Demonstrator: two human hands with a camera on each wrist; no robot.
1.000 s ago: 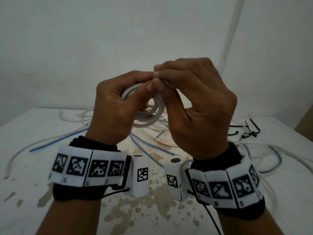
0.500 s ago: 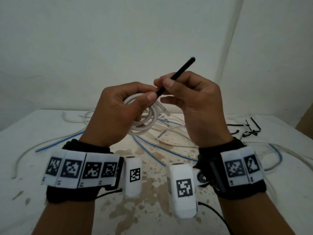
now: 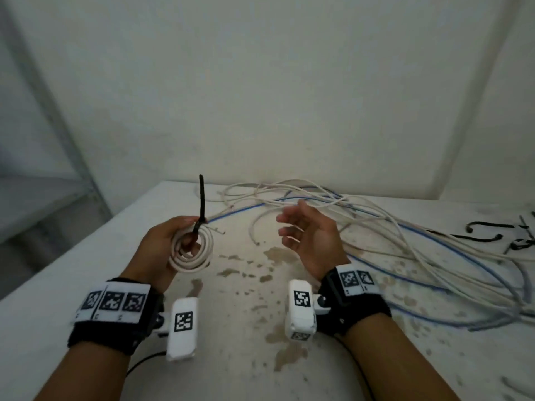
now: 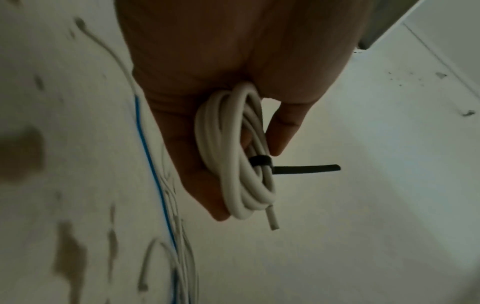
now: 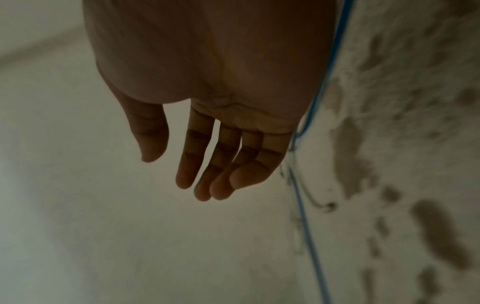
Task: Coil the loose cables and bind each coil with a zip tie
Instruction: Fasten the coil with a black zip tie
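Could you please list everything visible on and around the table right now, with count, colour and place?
Coiled cable: one, white, held in the left hand, above the table.
Zip tie: one, black, cinched round the coil, tail sticking up.
Loose cables: several, white and blue, tangled across the far and right side of the table.
Spare zip ties: a few, black, far right on the table; exact count unclear.
Table: one, white, stained brown.
Left hand: grips the coil.
Right hand: fingers relaxed, holds nothing, above the table.
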